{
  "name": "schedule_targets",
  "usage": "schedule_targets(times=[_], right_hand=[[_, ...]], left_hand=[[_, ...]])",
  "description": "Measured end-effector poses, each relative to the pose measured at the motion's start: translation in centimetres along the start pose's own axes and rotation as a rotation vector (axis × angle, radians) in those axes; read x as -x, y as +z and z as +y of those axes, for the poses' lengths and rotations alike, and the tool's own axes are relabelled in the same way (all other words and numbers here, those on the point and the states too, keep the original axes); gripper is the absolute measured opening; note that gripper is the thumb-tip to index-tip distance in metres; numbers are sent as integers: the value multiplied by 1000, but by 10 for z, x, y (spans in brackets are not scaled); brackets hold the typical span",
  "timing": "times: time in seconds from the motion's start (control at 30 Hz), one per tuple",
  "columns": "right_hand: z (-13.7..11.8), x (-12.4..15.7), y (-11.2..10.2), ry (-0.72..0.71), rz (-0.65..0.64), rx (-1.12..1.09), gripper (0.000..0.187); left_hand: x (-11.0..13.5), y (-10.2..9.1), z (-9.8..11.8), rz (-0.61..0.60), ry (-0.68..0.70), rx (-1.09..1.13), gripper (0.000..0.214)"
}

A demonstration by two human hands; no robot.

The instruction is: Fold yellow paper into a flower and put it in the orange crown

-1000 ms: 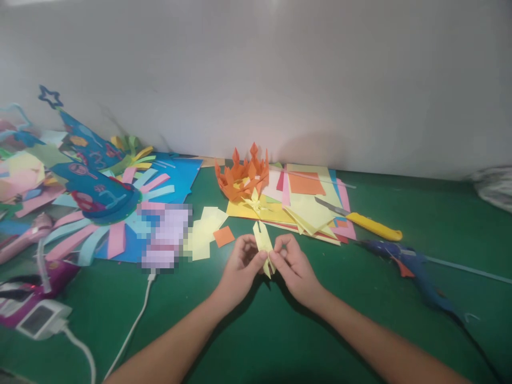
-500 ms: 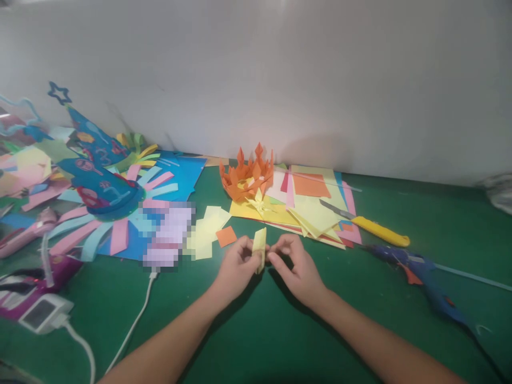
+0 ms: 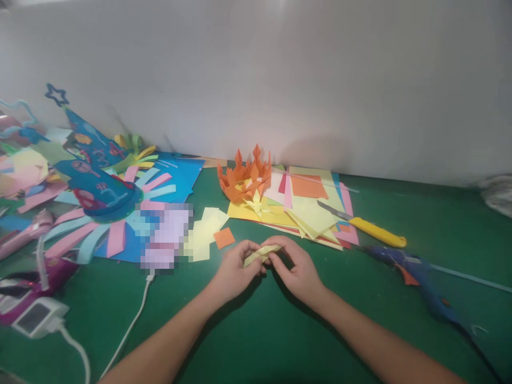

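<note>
A small folded piece of pale yellow paper (image 3: pixel 261 253) lies almost flat between both my hands, just above the green table (image 3: pixel 256 330). My left hand (image 3: pixel 234 269) pinches its left end with curled fingers. My right hand (image 3: pixel 298 269) grips its right end, fingers bent over it. Behind my hands lie loose yellow paper squares (image 3: pixel 206 229) and a small orange square (image 3: pixel 224 238).
An orange folded paper crown (image 3: pixel 244 176) and a stack of coloured sheets (image 3: pixel 312 205) lie further back. A yellow-handled knife (image 3: pixel 368 228) and a blue glue gun (image 3: pixel 420 277) sit at the right. A blue cone hat (image 3: pixel 94 170), paper strips, a white charger (image 3: pixel 38 317) and cable fill the left.
The yellow paper stood upright between my fingers before; now it is turned down nearly flat. Both hands stayed in the same place.
</note>
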State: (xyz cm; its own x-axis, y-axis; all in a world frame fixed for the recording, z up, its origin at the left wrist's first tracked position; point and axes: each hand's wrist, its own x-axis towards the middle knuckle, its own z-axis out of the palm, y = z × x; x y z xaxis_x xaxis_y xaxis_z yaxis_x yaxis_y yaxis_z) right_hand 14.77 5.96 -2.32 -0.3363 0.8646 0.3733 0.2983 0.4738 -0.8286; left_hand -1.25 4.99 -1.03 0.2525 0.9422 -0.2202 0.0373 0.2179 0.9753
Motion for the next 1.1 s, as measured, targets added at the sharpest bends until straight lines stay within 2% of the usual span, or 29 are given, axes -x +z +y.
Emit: schedule_targets(times=[0.13, 0.37, 0.5, 0.6, 0.73, 1.1], right_hand=[[-2, -2, -2, -51, 18, 53, 16], [-4, -1, -1, 1, 10, 74, 16], [-5, -2, -2, -36, -33, 65, 19], [-3, -2, -2, -30, -30, 38, 18], [-1, -1, 0, 7, -14, 38, 13], [-1, -2, 0, 32, -7, 99, 10]], left_hand=[[1, 2, 2, 6, -6, 55, 27], [1, 2, 0, 29, -65, 126, 36], [1, 2, 3, 47, -139, 166, 36], [1, 1, 7, 15, -172, 209, 33], [1, -1, 10, -22, -155, 178, 29], [0, 1, 2, 9, -107, 109, 38]])
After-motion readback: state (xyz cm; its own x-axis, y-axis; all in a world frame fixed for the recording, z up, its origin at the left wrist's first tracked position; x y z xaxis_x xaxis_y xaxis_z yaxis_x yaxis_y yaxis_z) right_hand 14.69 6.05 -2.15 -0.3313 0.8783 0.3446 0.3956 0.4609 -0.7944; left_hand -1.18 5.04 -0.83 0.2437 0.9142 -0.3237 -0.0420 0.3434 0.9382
